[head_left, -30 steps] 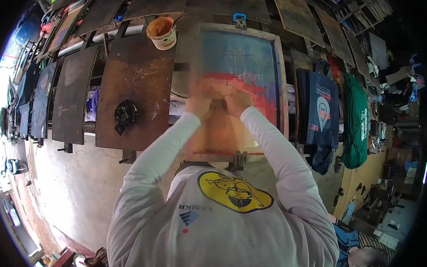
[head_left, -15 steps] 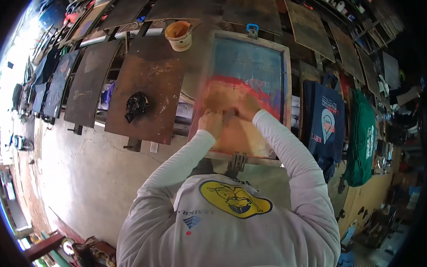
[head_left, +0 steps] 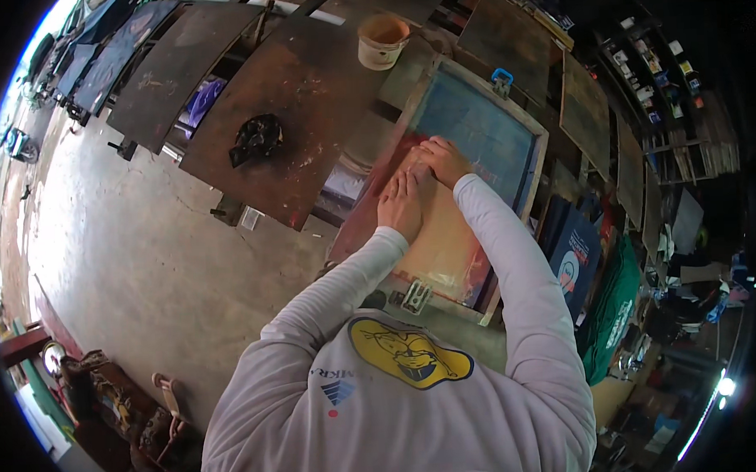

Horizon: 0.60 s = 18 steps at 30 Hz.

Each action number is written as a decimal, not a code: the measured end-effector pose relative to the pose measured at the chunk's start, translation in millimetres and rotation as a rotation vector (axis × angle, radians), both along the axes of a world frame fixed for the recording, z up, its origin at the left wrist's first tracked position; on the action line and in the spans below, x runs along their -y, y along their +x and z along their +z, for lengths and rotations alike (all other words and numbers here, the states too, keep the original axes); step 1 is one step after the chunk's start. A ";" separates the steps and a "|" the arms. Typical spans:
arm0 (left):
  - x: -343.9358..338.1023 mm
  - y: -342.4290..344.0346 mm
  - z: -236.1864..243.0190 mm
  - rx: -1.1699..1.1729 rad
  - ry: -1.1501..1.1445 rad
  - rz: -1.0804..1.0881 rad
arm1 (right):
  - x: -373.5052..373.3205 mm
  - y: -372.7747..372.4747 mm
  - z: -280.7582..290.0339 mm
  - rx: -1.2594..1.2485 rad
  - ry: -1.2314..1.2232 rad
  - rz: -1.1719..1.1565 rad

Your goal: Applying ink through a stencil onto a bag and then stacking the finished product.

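Note:
A wooden-framed printing screen [head_left: 520, 202] with bluish mesh lies slanted before me, its lower part smeared orange and red. Palm down on the orange area's left side rests my left hand [head_left: 400, 206], its fingers stretched out and a little apart. My right hand [head_left: 445, 160] is just beyond it, near the border of the orange and the blue; its fingers bend together toward the left. Whatever lies beneath that hand is hidden. A metal hinge clamp [head_left: 416, 296] grips the frame's near edge, and a blue-handled clamp [head_left: 502, 82] sits at its far edge.
Left of the screen, a dark stained board [head_left: 307, 114] bears a crumpled black bundle [head_left: 257, 140] and a whitish bucket [head_left: 383, 43] with orange inside. Navy [head_left: 572, 258] and green [head_left: 614, 311] printed cloth items hang at the right. A shelf of small containers [head_left: 651, 68] stands far right.
The view has turned, so the screen now slants. My left hand has gone from closed to flat with fingers stretched out. My right hand has stayed close to it, over the orange area.

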<state>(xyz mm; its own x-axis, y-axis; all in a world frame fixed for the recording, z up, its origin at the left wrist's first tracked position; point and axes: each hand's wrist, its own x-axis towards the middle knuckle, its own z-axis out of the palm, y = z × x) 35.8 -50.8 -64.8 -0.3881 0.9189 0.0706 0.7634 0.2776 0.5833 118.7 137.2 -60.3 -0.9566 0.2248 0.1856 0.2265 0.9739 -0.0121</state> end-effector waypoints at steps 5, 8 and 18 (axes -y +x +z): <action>-5.0 0.0 -9.0 0.138 -0.035 -0.025 | -7.6 -24.6 -1.6 -0.010 0.026 0.085; -8.1 3.3 -11.1 0.090 -0.048 -0.061 | -10.2 -22.2 -0.6 0.083 -0.013 0.003; 21.4 44.0 4.1 0.207 0.078 -0.197 | 11.2 46.5 22.0 0.284 0.070 -0.009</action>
